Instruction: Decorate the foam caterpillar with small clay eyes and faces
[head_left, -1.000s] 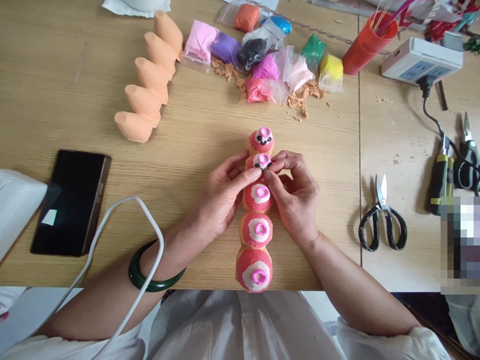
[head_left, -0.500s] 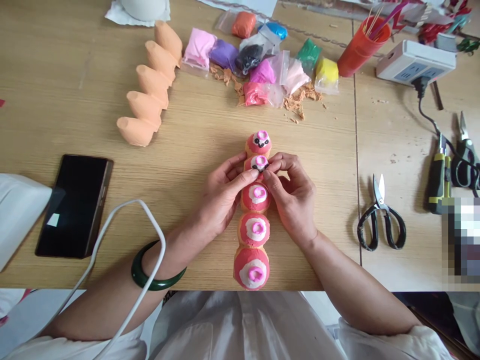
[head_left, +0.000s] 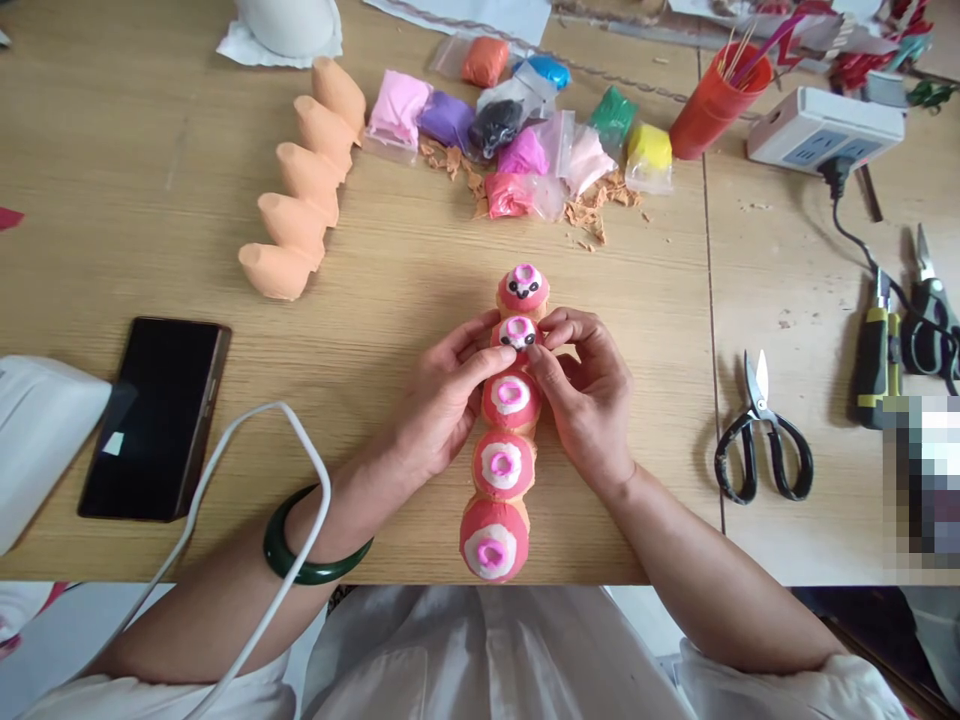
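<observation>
A row of orange egg-carton cones capped with red, white and pink clay (head_left: pixel 504 455) stands on the wooden table (head_left: pixel 150 180), running away from me. The farthest cone has a black clay face. My left hand (head_left: pixel 442 395) and my right hand (head_left: pixel 589 390) close in from either side on the second cone from the far end, fingertips pinched at the black clay on its cap. A green bangle circles my left wrist.
A bare orange cone strip (head_left: pixel 304 175) lies at the back left. Bags of coloured clay (head_left: pixel 525 140) sit behind the work. A black phone (head_left: pixel 154 415) and white cable are at left. Scissors (head_left: pixel 765 440), screwdriver, red cup (head_left: pixel 709 100) and power strip (head_left: pixel 825 130) are at right.
My fingertips have shifted slightly on the second cone's cap. The view has tipped a little, so everything sits slightly lower in the picture.
</observation>
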